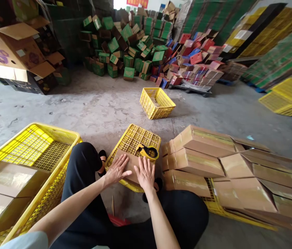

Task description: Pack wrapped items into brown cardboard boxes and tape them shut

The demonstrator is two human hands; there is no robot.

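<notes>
Between my knees an upturned yellow plastic crate (138,134) serves as a surface. A flat piece of brown cardboard (132,167), perhaps a folded carton, lies on its near half. My left hand (118,168) rests on the cardboard's left part, fingers stretched out and thumb apart. On the right part lies my right hand (145,173), flat with spread fingers. Just beyond the right fingertips, a yellow and black tape dispenser (147,152) sits on the crate. Neither hand grips anything.
At left stands a yellow crate (44,129) holding taped cartons (8,176). Flattened cartons (203,160) are stacked at right on another crate. A small yellow crate (157,103) stands ahead on the concrete floor. Green boxes (129,72) and red boxes (195,58) are heaped behind.
</notes>
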